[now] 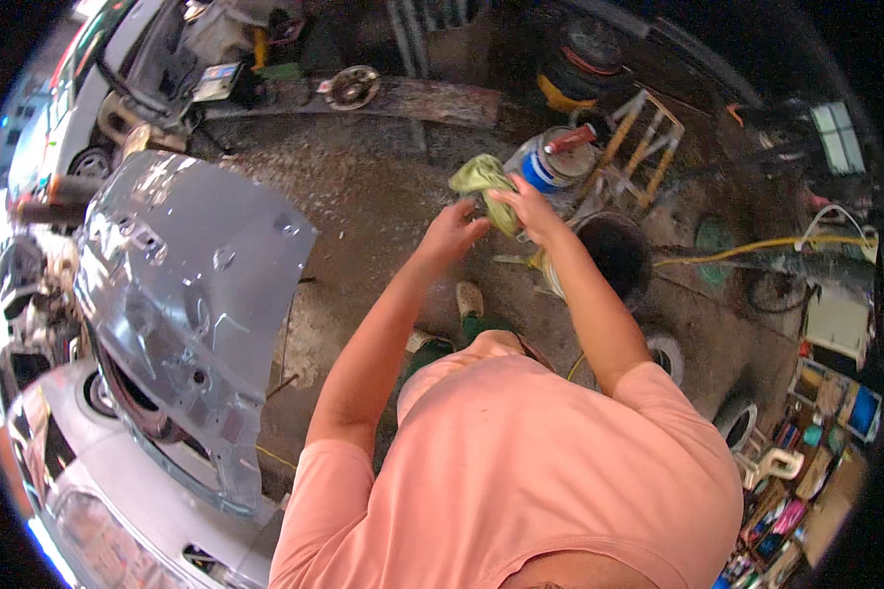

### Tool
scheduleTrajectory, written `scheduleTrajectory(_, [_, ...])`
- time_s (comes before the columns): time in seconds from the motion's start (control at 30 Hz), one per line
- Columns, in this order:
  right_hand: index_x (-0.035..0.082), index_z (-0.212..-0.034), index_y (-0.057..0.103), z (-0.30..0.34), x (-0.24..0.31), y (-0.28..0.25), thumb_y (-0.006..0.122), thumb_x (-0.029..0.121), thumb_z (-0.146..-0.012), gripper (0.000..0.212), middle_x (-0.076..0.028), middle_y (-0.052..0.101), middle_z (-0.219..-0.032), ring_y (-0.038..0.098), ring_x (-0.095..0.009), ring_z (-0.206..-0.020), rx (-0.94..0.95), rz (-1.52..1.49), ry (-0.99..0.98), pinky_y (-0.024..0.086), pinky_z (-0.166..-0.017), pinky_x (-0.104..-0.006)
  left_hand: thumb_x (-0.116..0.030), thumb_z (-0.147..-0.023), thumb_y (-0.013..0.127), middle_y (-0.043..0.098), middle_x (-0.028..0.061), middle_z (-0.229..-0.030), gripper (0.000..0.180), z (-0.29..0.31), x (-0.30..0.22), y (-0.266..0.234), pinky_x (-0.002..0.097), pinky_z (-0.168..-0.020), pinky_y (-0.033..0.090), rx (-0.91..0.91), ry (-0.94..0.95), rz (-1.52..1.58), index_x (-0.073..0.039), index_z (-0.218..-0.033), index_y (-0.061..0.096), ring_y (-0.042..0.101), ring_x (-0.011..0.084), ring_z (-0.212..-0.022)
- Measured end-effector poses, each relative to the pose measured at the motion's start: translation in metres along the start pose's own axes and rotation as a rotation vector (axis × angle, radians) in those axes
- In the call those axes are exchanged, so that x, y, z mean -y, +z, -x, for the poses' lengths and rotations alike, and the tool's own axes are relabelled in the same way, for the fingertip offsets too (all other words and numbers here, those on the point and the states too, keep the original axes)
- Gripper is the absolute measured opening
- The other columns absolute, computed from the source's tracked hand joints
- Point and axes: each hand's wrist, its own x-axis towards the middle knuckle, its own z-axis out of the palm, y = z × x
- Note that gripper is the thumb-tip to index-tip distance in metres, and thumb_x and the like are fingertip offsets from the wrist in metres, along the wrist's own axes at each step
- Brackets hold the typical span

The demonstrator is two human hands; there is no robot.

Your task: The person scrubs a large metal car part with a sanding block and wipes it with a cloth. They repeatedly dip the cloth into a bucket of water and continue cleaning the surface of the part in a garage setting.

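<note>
My right hand (530, 208) is closed on a crumpled yellow-green cloth (483, 177), which hangs in front of me at about waist height. Just left of the cloth is my left hand (450, 232); its fingers are curved and apart, and I see nothing in them. Beyond my right hand stands a lidded pail (552, 175) with a blue and white side. A red object (571, 139) lies across its lid. An open dark drum (614, 257) is beside my right forearm, which covers part of it.
A glossy grey car hood panel (201, 260) fills the left side, near a silver car body (138, 481). A wooden frame (648, 147) leans beyond the pail. A yellow hose (746, 249) runs to the right. Tyres (737, 422) and a cluttered shelf (805, 471) are at lower right.
</note>
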Motion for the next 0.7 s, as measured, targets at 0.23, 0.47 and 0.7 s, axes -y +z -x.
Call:
scheduleTrajectory(0.23, [-0.001, -0.136, 0.058, 0.132, -0.052, -0.170, 0.066, 0.033, -0.097, 0.052, -0.008, 0.067, -0.123, 0.065, -0.017, -0.105, -0.420, 0.117, 0.053, 0.051, -0.093, -0.0321, -0.032, -0.097, 0.065, 0.063, 0.0235, -0.137, 0.059, 0.131, 0.157, 0.006, 0.0399, -0.106, 0.047, -0.148, -0.361, -0.049, 0.007, -0.139, 0.054, 0.061, 0.0319, -0.127])
scheduleTrajectory(0.47, [0.002, -0.142, 0.053, 0.073, -0.182, -0.215, 0.059, 0.041, -0.099, 0.059, -0.018, 0.066, -0.131, 0.062, -0.038, -0.121, -0.366, 0.917, 0.146, 0.048, -0.100, -0.0428, -0.031, -0.094, 0.065, 0.072, 0.0205, -0.114, 0.038, 0.278, 0.294, -0.016, 0.0445, -0.093, 0.051, -0.287, -0.639, -0.234, 0.001, -0.116, 0.068, 0.068, 0.0314, -0.110])
scheduleTrajectory(0.7, [0.001, -0.144, 0.051, 0.008, -0.224, -0.171, 0.059, 0.032, -0.097, 0.057, -0.021, 0.063, -0.136, 0.060, -0.041, -0.124, -0.187, 1.152, 0.318, 0.048, -0.102, -0.0449, -0.040, -0.095, 0.062, 0.073, 0.0197, -0.109, 0.044, 0.347, 0.349, -0.021, 0.0484, -0.090, 0.051, -0.359, -0.764, -0.241, 0.001, -0.107, 0.071, 0.068, 0.0358, -0.107])
